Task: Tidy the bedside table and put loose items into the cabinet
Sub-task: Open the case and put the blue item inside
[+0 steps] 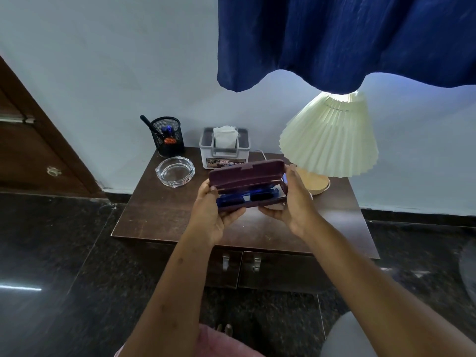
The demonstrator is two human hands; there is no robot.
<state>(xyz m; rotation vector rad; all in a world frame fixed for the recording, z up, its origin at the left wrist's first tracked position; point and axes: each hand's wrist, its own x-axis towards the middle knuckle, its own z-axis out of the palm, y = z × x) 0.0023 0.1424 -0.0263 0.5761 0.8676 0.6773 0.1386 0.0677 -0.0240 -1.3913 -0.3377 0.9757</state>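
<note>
I hold a maroon glasses case (246, 173) above the dark wooden bedside table (164, 215). Its lid is half raised, and blue glasses (247, 198) lie folded inside. My left hand (210, 212) grips the case's left end, thumb on the lid and fingers under the base. My right hand (296, 202) grips the right end the same way. Below the tabletop, the cabinet's two doors (278, 271) are closed, each with a metal handle.
At the table's back stand a black mesh pen holder (168, 136), a glass ashtray (175, 171), a grey tissue box (224, 148) and a lit lamp with a pleated shade (332, 140). A blue curtain (347, 39) hangs overhead. A brown door (31, 150) is at left.
</note>
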